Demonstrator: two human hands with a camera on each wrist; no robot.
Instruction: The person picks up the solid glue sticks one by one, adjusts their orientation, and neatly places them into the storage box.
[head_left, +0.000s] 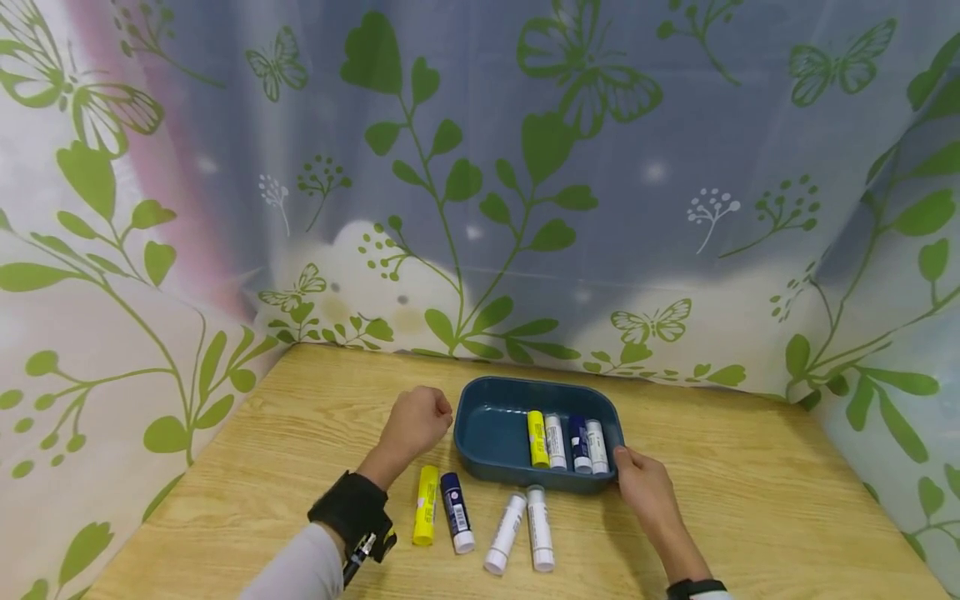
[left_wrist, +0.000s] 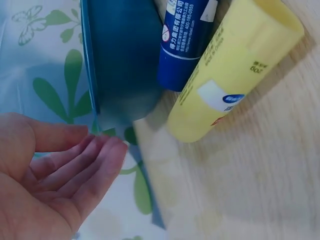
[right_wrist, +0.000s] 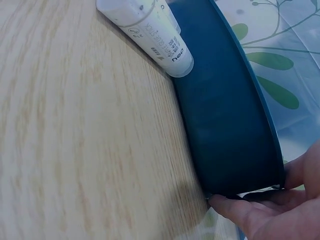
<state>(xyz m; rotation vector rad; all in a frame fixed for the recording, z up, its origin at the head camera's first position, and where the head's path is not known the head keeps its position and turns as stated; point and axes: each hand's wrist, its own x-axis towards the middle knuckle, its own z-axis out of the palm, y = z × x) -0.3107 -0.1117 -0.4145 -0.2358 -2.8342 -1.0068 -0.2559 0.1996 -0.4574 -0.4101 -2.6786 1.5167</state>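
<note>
A dark teal tray (head_left: pixel 487 435) sits on the table with a yellow glue stick (head_left: pixel 537 438), a white one, a navy one and another white one side by side in its right half. My right hand (head_left: pixel 647 483) grips the tray's right end, thumb at the rim and fingers low on the wall. Just off the left end is my left hand (head_left: pixel 418 419), fingers loosely bent and holding nothing. In front of the tray lie a yellow glue stick (head_left: pixel 425 506), a navy glue stick (head_left: pixel 457 512) and two white glue sticks (head_left: pixel 506 533).
The wooden table (head_left: pixel 750 500) reaches back to a curtain (head_left: pixel 480 208) printed with leaves and butterflies, which also hangs at both sides. The loose glue sticks lie between the tray and the table's near side.
</note>
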